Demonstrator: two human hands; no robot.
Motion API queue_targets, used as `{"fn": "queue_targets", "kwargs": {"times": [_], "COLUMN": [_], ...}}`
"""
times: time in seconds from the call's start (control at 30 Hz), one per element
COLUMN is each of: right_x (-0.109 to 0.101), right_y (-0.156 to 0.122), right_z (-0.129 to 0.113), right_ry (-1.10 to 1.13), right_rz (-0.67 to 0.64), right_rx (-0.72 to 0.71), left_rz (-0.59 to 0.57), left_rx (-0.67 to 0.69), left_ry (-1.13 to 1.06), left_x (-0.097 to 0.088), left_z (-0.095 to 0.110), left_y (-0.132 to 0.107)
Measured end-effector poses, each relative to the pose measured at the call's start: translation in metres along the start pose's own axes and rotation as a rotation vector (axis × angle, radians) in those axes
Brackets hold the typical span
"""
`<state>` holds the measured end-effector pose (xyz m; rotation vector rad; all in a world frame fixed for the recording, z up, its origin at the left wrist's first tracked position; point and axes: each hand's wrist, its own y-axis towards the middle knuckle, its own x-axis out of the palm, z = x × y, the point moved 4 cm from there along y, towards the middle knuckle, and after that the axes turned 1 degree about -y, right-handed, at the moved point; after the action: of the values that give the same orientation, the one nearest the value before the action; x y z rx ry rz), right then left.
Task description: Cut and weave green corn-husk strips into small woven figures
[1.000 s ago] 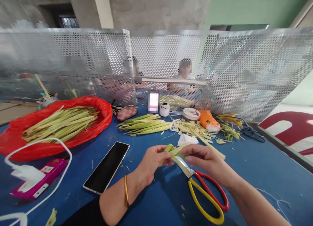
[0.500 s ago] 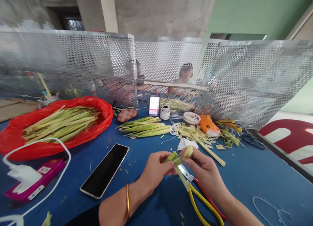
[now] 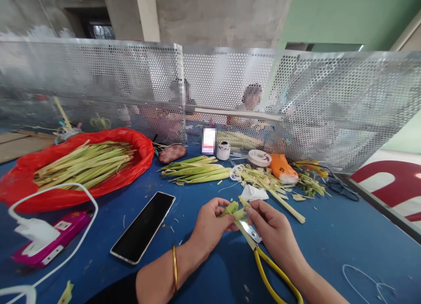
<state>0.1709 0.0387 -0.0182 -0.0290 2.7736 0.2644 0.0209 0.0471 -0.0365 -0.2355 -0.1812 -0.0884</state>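
Observation:
My left hand (image 3: 210, 225), with a gold bangle on its wrist, pinches a folded green leaf strip (image 3: 233, 209) between thumb and fingers. Opposite it, my right hand (image 3: 276, 227) is closed with thumb and forefinger on the strip's other end, whose pale tip points up. One long tail of the strip hangs down from the fold. Beneath both hands lie scissors (image 3: 251, 233) with a yellow handle, partly covered by the tail and my right hand. A crumpled white tissue (image 3: 254, 193) rests just beyond the fingertips.
Leaf strips (image 3: 88, 164) fill a red plastic bag (image 3: 140, 148) at left. A dark phone (image 3: 143, 228) and a magenta power strip (image 3: 70, 227) lie nearer. Leaf bundle (image 3: 197, 170), scraps, tape roll (image 3: 259, 158) and orange packet (image 3: 282, 167) line the back, before a perforated metal screen (image 3: 226, 85).
My right fingers have shifted their hold on the strip: its curled end now stands as a pointed tip leaning left. The scissors' red handle, visible before, is hidden behind my right hand.

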Motion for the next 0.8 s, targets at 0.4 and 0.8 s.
{"fn": "queue_targets", "kwargs": {"times": [0.4,0.8], "right_x": [0.003,0.005], "right_y": [0.004,0.005], "right_z": [0.014,0.016], "right_ry": [-0.156,-0.110], "right_rz": [-0.127,-0.160], "right_rx": [0.159,0.237], "left_rz": [-0.022,-0.009], "left_rx": [-0.019,0.169], "left_ry": [0.036,0.226], "left_x": [0.001,0.000], "left_z": [0.002,-0.001], "left_y": [-0.002,-0.002]}}
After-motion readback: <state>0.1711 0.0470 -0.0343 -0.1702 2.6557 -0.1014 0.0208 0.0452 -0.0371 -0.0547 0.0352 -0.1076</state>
